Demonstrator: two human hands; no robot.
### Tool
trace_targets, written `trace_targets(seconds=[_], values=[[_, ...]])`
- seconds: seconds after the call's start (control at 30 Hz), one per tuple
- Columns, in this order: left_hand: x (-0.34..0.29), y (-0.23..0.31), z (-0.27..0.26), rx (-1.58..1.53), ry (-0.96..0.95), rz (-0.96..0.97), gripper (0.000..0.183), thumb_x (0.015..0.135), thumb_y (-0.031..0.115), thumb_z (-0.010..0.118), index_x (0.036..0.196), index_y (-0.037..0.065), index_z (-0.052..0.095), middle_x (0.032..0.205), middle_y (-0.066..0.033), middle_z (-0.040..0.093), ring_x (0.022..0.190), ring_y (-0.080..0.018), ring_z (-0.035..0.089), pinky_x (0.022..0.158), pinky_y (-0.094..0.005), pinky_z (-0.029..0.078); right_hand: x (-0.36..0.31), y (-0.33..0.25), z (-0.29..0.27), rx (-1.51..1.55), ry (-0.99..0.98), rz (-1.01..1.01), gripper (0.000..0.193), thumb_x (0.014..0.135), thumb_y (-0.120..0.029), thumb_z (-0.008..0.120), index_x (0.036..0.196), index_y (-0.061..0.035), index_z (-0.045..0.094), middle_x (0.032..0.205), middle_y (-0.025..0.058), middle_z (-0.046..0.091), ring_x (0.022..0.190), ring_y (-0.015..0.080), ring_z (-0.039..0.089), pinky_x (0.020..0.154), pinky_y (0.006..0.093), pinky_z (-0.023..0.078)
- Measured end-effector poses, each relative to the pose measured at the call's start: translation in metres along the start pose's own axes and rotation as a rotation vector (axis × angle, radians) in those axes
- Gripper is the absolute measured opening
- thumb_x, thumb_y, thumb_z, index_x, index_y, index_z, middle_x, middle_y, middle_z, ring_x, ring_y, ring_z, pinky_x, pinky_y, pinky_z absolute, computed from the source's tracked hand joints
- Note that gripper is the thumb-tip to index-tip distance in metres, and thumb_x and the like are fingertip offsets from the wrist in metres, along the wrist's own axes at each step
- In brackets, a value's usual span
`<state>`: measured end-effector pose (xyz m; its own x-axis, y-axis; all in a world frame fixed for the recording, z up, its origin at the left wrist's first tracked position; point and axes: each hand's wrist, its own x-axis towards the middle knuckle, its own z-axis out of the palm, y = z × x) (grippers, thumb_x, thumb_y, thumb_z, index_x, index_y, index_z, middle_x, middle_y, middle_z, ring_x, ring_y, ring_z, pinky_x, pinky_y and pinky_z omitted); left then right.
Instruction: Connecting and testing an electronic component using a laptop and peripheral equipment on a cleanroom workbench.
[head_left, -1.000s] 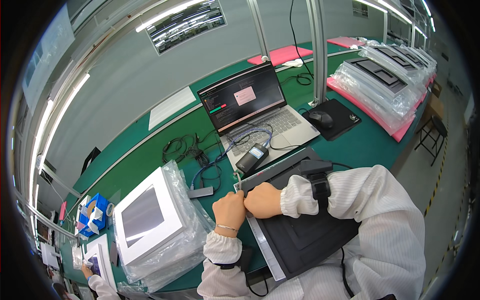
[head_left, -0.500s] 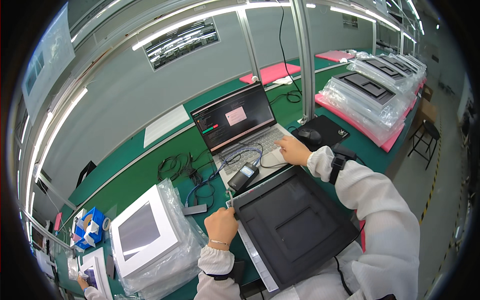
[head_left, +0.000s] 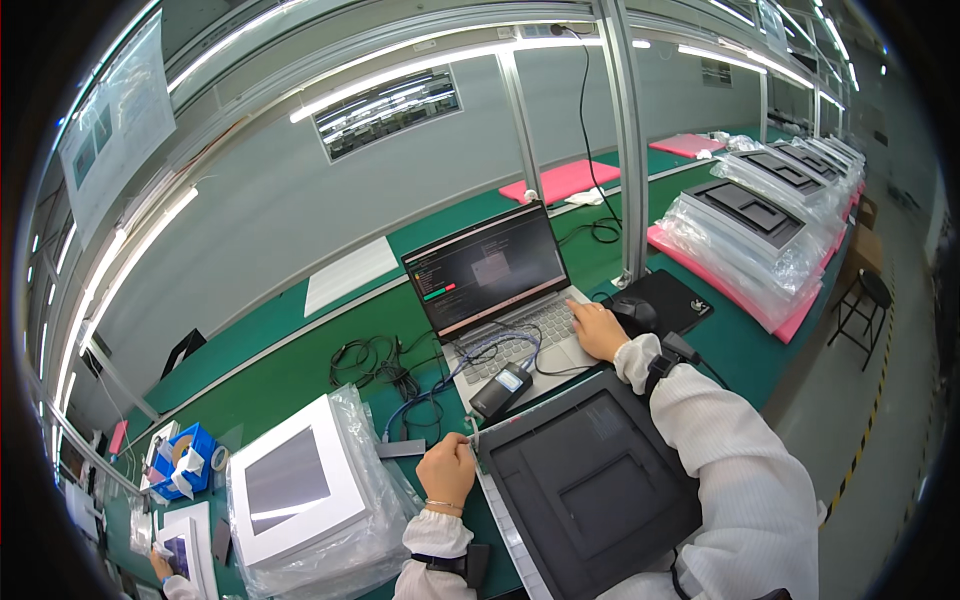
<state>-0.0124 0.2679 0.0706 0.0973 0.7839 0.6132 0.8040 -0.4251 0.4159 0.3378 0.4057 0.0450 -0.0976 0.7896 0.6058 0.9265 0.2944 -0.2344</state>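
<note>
My right hand (head_left: 600, 332) rests at the right side of the laptop's keyboard (head_left: 548, 322), forefinger stretched onto the keys. The open laptop (head_left: 487, 268) shows a dark screen with a faint grey box. My left hand (head_left: 447, 472) is closed at the upper left corner of a black framed panel (head_left: 590, 490); what its fingers pinch is hidden, though a short pale strip (head_left: 474, 425) stands up beside them. The panel leans close to me, under my right forearm. A small black device with a lit display (head_left: 502, 390) lies on the laptop's front, cables attached.
White-framed screens in plastic wrap (head_left: 300, 490) are stacked at left, beside a blue bin (head_left: 183, 460). Coiled black cables (head_left: 375, 362) lie behind. A mouse (head_left: 636, 315) sits right of the laptop. Wrapped black panels (head_left: 745, 215) lie on pink foam. Another person's hand (head_left: 160, 565) shows lower left.
The light box on the laptop screen has dimmed to a faint grey one. My right hand stays at the keyboard, its forefinger now straighter. The whole view has shifted slightly.
</note>
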Motion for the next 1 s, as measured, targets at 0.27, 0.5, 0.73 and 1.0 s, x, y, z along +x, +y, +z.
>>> trace_targets(seconds=[0.27, 0.5, 0.73, 1.0], values=[[-0.004, -0.018, 0.019, -0.348, -0.071, -0.323, 0.011, 0.078, 0.002, 0.049, 0.086, 0.004, 0.057, 0.052, -0.0111, 0.051, 0.045, -0.0222, 0.05, 0.047, -0.0374, 0.036, -0.006, 0.003, -0.005, 0.08, 0.023, -0.003, 0.039, 0.087, -0.02, 0.054, 0.123, -0.0051, 0.053, 0.11, 0.0171, 0.06, 0.106, 0.0338, 0.055, 0.089, 0.0435, 0.044], [-0.002, -0.03, 0.012, -0.423, -0.126, -0.354, 0.009, 0.082, 0.001, 0.051, 0.09, 0.003, 0.053, 0.049, -0.0053, 0.047, 0.044, -0.0089, 0.04, 0.044, -0.0299, 0.029, -0.001, -0.008, 0.001, 0.125, -0.001, -0.036, 0.038, 0.085, -0.023, 0.058, 0.118, -0.0039, 0.057, 0.111, 0.0146, 0.061, 0.108, 0.0321, 0.055, 0.091, 0.0417, 0.043], [0.007, -0.017, 0.01, -0.346, -0.199, -0.326, 0.008, 0.086, 0.004, 0.054, 0.093, 0.001, 0.055, 0.049, -0.0011, 0.045, 0.046, -0.0055, 0.036, 0.045, -0.027, 0.027, -0.001, 0.0, -0.006, 0.127, -0.005, -0.031, 0.035, 0.084, -0.022, 0.059, 0.114, -0.0028, 0.058, 0.112, 0.0146, 0.061, 0.108, 0.0315, 0.055, 0.092, 0.0412, 0.043], [0.001, -0.015, 0.012, -0.35, -0.208, -0.348, 0.01, 0.086, 0.007, 0.055, 0.093, 0.001, 0.057, 0.049, -0.0048, 0.047, 0.044, -0.0107, 0.04, 0.045, -0.0299, 0.029, -0.005, 0.0, -0.009, 0.13, -0.005, -0.012, 0.034, 0.084, -0.022, 0.059, 0.112, -0.003, 0.059, 0.113, 0.0145, 0.061, 0.108, 0.0309, 0.055, 0.091, 0.0408, 0.043]])
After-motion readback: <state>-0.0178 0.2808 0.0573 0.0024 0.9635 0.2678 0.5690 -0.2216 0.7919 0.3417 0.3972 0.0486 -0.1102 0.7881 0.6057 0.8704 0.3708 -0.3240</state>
